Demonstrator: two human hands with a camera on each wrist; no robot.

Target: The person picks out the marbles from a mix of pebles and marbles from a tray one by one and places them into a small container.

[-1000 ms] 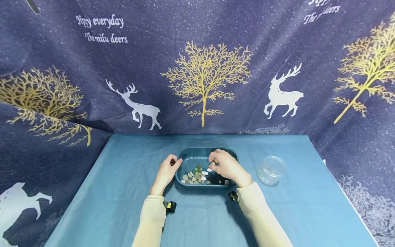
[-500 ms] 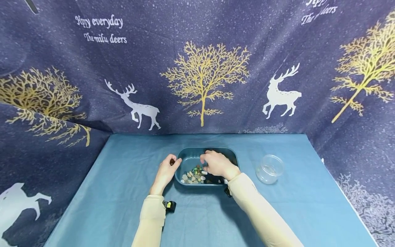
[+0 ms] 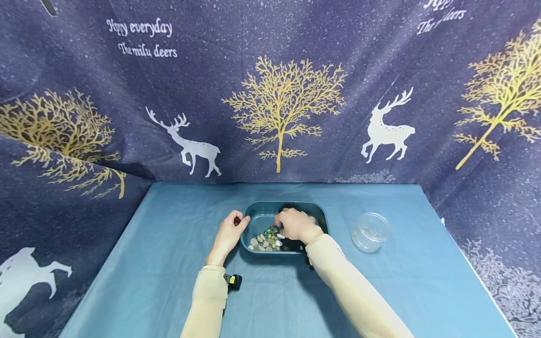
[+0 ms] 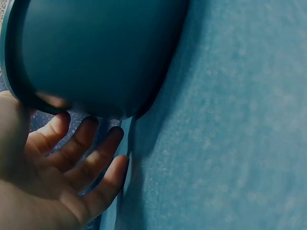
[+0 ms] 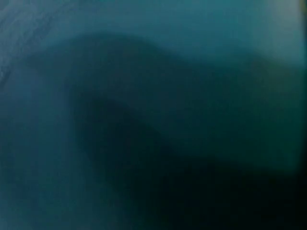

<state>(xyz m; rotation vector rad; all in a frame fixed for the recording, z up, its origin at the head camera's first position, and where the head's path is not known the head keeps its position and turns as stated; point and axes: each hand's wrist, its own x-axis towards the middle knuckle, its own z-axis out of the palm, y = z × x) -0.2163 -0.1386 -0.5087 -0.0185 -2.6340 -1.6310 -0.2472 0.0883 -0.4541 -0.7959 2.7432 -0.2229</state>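
A dark teal rectangular tray [image 3: 263, 220] lies on the table with pebbles [image 3: 266, 243] and small green and coloured glass-like pieces [image 3: 270, 232] in its left half. At its left end my left hand [image 3: 228, 232] grips the rim, thumb over the edge; in the left wrist view the fingers [image 4: 103, 172] curl by the outer wall. Inside the tray, my right hand [image 3: 297, 225] bends down over the coloured pieces; its fingertips are partly hidden, so whether they pinch anything does not show. The right wrist view is dark and blurred.
A clear round jar [image 3: 370, 232] stands to the right of the tray. Teal cloth [image 3: 165, 263] covers the table. Behind it hangs a dark blue curtain [image 3: 253, 141] with deer and trees.
My right hand has moved left and slightly down inside the tray, from the middle right towards the coloured pieces. A pebble shows behind it now. The left hand stays at the rim.
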